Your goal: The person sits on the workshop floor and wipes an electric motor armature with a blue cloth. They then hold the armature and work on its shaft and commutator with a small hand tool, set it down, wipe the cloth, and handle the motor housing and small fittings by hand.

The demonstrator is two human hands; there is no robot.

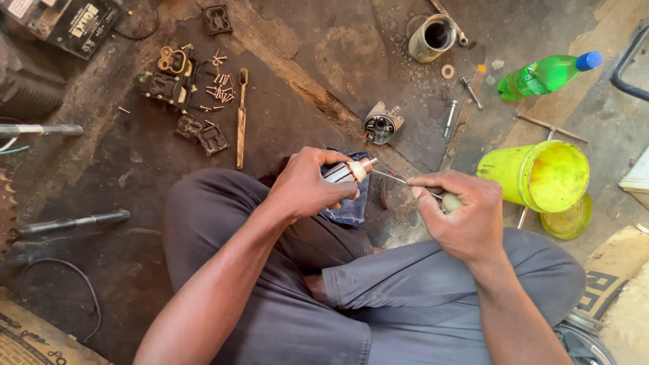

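While both hands' fingers grip armature (346,171) and screwdriver (433,195), a yellow bucket (534,177) lies tipped, contents unseen.

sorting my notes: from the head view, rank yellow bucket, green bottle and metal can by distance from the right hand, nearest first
1. yellow bucket, just right of the right hand
2. green bottle, up and right
3. metal can, top centre; close to the bottle, so this order is less sure

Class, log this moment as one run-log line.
left hand: grips armature | right hand: holds thin tool at armature tip | yellow bucket nearby
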